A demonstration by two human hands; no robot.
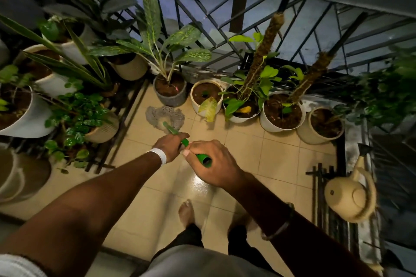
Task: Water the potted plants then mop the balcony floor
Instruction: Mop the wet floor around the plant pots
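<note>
Both of your hands grip the green mop handle (pixel 202 159). Your left hand (pixel 171 145) holds it lower down, fingers (pixel 182 136) wrapped round the shaft; a white wristband (pixel 161 155) sits just behind that hand. Your right hand (pixel 213 164) holds the top end, fingers curled over it and the thumb pressed along the shaft (the open tip of the handle shows just under the thumb). The two hands are nearly touching.

The handle slopes away from your fingers to the grey mop head (pixel 164 114), which lies spread on the tiled floor (pixel 247 153) just ahead of your left hand. It rests close to a grey pot (pixel 170 94).

The potted plants (pixel 282 110) stand in a row beyond your fingers, along the metal railing (pixel 225 18); more are clustered to the left of your left hand.

The beige watering can (pixel 346 195) sits well apart, to the right of your right hand, on a dark rack (pixel 319 177).
</note>
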